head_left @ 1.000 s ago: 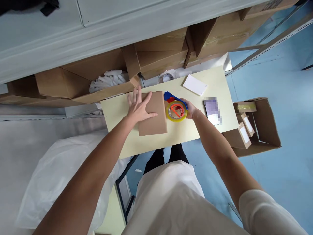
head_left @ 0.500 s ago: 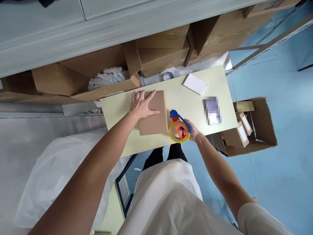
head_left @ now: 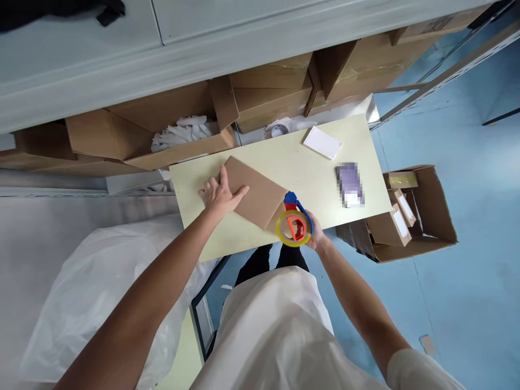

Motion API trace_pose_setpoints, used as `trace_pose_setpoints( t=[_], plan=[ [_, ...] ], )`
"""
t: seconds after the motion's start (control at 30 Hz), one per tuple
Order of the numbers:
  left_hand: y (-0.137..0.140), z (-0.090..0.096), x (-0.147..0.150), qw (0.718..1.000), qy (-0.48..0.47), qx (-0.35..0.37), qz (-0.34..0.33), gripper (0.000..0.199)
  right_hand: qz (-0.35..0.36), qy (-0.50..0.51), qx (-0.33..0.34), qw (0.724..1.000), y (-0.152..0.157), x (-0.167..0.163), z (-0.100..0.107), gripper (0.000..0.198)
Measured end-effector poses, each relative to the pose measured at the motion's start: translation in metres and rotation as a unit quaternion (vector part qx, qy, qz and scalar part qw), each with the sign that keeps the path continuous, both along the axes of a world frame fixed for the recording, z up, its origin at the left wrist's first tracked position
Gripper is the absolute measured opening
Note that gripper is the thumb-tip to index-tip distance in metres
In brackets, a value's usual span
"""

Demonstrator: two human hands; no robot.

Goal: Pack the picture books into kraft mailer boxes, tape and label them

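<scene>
A closed brown cardboard box (head_left: 258, 189) lies at a slant on the pale table. My left hand (head_left: 221, 194) rests at its left end, fingers spread, with the thumb over the top face; the other fingertips are at the far left edge. In my right hand (head_left: 316, 233) is a tape dispenser (head_left: 294, 227) with a blue head, red parts and a yellow-edged roll of tape. Its blue head is close to the box's right corner; I cannot tell whether they touch. My right fingers show partly through the roll's middle.
On the table (head_left: 317, 187) lie a white pad (head_left: 323, 142) and a blurred-out purple item (head_left: 350, 184). An open carton (head_left: 436, 211) with small boxes stands at the right. Cartons (head_left: 268, 103) line the shelf behind. A white plastic bag (head_left: 105, 292) is at the lower left.
The box has turned from nearly straight to slanted. My left hand has shifted left, toward the box's left end. My right hand still holds the tape dispenser, slightly lower in view.
</scene>
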State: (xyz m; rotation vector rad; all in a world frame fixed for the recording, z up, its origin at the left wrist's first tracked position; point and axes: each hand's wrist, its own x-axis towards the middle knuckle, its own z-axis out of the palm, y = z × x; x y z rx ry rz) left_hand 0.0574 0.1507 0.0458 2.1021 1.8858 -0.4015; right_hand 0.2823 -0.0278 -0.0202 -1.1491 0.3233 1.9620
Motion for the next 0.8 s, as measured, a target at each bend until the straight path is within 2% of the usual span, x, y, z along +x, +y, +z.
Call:
trace_pose_setpoints(
  t=[0.1, 0.17, 0.23, 0.33, 0.4, 0.5, 0.63, 0.8],
  plan=[
    [-0.028, 0.005, -0.027, 0.998, 0.011, -0.009, 0.054, 0.109, 0.038, 0.012, 0.04, 0.998, 0.054, 0.025, 0.002, 0.046],
    [-0.039, 0.007, -0.036, 0.998, 0.018, 0.019, 0.053, 0.113, 0.091, 0.023, 0.043, 0.995, 0.085, 0.039, 0.001, 0.042],
    [-0.041, 0.008, -0.034, 0.999, 0.006, 0.045, -0.024, 0.104, 0.143, 0.038, 0.047, 0.988, 0.108, 0.048, -0.001, 0.04],
    [-0.029, 0.007, -0.01, 0.979, -0.035, 0.044, -0.195, 0.086, 0.182, 0.049, 0.057, 0.98, 0.123, 0.05, -0.004, 0.039],
    [-0.018, 0.005, 0.011, 0.969, -0.048, 0.033, -0.242, 0.085, 0.184, 0.052, 0.057, 0.98, 0.125, 0.048, -0.004, 0.039],
    [-0.01, 0.004, 0.032, 0.974, -0.031, 0.014, -0.224, 0.085, 0.177, 0.059, 0.049, 0.981, 0.123, 0.046, -0.004, 0.04],
    [-0.01, 0.004, 0.036, 0.978, -0.008, 0.009, -0.208, 0.087, 0.175, 0.06, 0.03, 0.982, 0.112, 0.048, -0.002, 0.042],
    [-0.011, 0.003, 0.033, 0.98, -0.007, 0.005, -0.199, 0.089, 0.199, 0.062, -0.023, 0.978, 0.064, 0.059, 0.008, 0.042]
  ],
)
